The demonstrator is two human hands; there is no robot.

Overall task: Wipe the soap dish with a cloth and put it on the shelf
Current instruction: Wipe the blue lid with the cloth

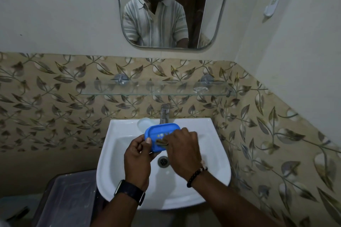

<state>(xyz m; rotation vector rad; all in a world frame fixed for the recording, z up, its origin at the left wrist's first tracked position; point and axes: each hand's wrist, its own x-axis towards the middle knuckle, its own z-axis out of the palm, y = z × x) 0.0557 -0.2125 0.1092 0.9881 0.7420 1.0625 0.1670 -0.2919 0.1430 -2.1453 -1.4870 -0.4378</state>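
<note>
White sink (212,153) below both hands; left hand (137,156) pinches the blue soap dish (160,134) by its edge, right hand (184,151) rubs a cloth (162,142) inside (mostly hidden); hard rubbing could knock it from that thin pinch.

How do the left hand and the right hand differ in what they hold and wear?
The left hand grips the blue soap dish by its edge, while the right hand presses a small cloth into the dish. The left wrist wears a dark watch; the right wrist wears a beaded bracelet. Both hands are over the white sink.
</note>
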